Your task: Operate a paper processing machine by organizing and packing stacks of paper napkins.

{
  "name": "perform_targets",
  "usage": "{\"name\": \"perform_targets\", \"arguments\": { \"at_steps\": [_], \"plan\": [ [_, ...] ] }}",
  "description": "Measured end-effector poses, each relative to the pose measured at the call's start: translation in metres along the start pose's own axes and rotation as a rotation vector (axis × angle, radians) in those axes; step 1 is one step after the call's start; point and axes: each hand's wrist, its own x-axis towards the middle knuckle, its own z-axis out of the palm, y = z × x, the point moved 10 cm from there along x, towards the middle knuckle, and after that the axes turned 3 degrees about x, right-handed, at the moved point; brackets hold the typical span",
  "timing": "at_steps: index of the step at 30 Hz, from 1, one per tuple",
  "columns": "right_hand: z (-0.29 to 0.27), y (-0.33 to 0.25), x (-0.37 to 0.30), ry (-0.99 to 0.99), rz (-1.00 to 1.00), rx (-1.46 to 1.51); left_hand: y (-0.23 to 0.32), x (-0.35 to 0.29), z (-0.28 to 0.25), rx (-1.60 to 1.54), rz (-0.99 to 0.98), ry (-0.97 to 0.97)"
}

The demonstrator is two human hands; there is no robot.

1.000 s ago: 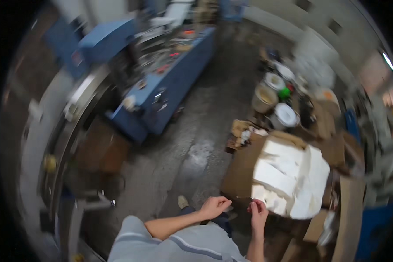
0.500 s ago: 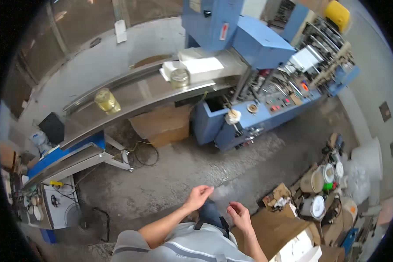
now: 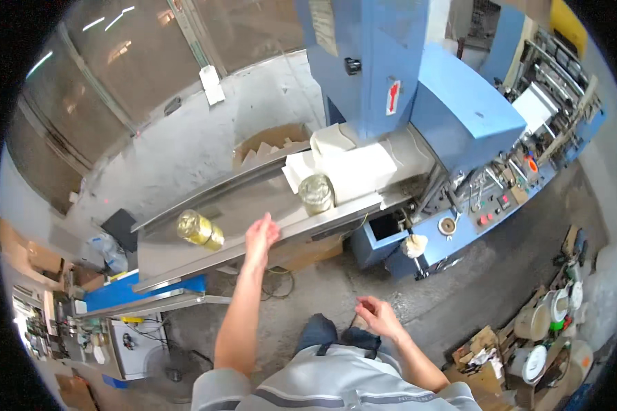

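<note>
My left hand reaches out over the near edge of the metal conveyor table, empty, with fingers stretched out. It is between two roll-like, clear-wrapped or glass containers. To its left a yellowish one lies tilted on the table. On its right stands a greyish-clear one, close to a stack of white paper sheets. Lower down, in front of my body, my right hand hangs above the floor. Its fingers are loosely bent, and nothing shows in them.
A blue machine with a control panel stands at the right end of the table. Buckets and cardboard scraps line the lower right. Left of the table's end is a side bench with cables.
My left hand has risen from in front of my body to the table's edge. My right hand stays low. The view has moved closer to the table and machine.
</note>
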Motion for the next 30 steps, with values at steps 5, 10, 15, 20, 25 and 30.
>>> {"name": "perform_targets", "arguments": {
  "at_steps": [5, 10, 15, 20, 25, 30],
  "plan": [
    [-0.018, -0.027, 0.072, 0.041, -0.036, -0.045, -0.008, 0.13, 0.031, 0.01, -0.264, -0.08],
    [-0.015, -0.034, 0.113, 0.196, 0.031, 0.048, -0.024, 0.181, 0.089, -0.135, -0.439, -0.392],
    [0.007, -0.084, 0.146, 0.223, 0.059, 0.053, -0.018, 0.205, 0.13, -0.266, -0.51, -0.644],
    [0.026, -0.16, 0.178, 0.182, 0.031, 0.247, 0.033, 0.228, 0.148, 0.267, -0.186, -0.632],
    [0.039, -0.218, 0.221, 0.085, -0.134, 0.162, 0.04, 0.235, 0.164, 0.05, -0.265, -0.689],
    [0.045, -0.247, 0.266, 0.03, -0.225, 0.095, 0.07, 0.228, 0.196, 0.063, -0.209, -0.739]
  ]
}}
